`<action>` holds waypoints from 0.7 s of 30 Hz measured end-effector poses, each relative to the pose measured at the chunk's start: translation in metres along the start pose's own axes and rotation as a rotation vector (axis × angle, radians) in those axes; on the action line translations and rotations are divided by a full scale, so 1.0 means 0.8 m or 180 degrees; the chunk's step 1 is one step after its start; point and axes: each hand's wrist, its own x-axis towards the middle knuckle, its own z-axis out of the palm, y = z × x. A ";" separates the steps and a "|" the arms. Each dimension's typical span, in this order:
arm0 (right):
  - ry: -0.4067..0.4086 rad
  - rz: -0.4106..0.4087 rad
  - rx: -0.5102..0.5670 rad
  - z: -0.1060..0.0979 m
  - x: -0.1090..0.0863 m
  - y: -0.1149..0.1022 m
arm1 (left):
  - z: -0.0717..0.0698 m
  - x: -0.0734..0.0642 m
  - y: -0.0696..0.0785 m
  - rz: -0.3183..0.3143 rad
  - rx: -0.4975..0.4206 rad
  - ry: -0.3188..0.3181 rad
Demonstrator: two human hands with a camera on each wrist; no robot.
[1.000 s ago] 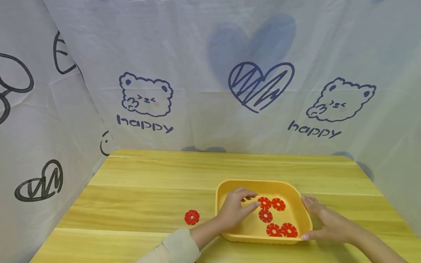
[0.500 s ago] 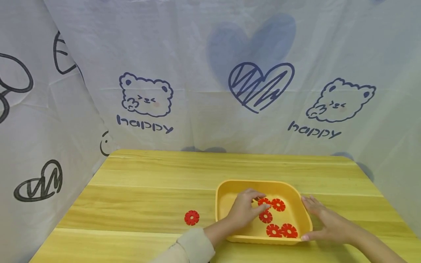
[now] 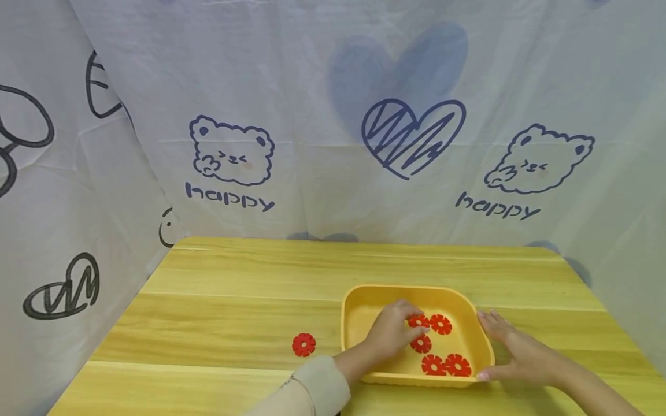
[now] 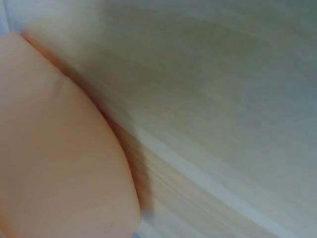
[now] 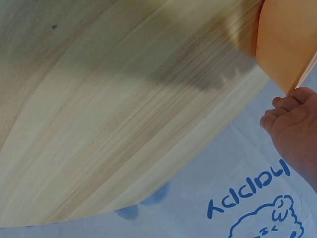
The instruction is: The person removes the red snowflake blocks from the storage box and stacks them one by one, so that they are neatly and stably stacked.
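My left hand (image 3: 391, 330) reaches into a yellow plastic tray (image 3: 359, 323). Its thumb and curled fingers are on either side of a red notched disc (image 3: 418, 322), overlapping its edges; I cannot tell whether they pinch it. More red discs (image 3: 440, 324) lie flat in the tray, some touching one another. At the tray's right end, my right hand (image 3: 525, 353) has its fingers extended along the outer wall and its thumb at the near corner. The right wrist view shows those fingertips (image 5: 293, 101) at the tray's edge. The tray's outer wall (image 4: 64, 153) fills the left of the left wrist view.
One more red disc (image 3: 304, 345) lies on the wood-grain table (image 3: 218, 323), left of the tray. A white cloth (image 3: 312, 173) printed with bears and hearts hangs behind the table and along its left side.
My left hand has moved right inside the tray, bringing its thumb and fingers over the upper left disc. My right hand and the tray have stayed in place.
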 end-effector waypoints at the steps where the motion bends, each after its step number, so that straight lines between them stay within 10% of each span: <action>1: -0.0001 0.0001 0.0000 0.000 0.000 0.000 | 0.001 0.000 -0.001 -0.0025 0.0054 -0.0063; 21: -0.0032 0.0085 0.0029 -0.002 -0.002 -0.003 | 0.007 -0.004 -0.008 -0.0091 0.0976 -0.0435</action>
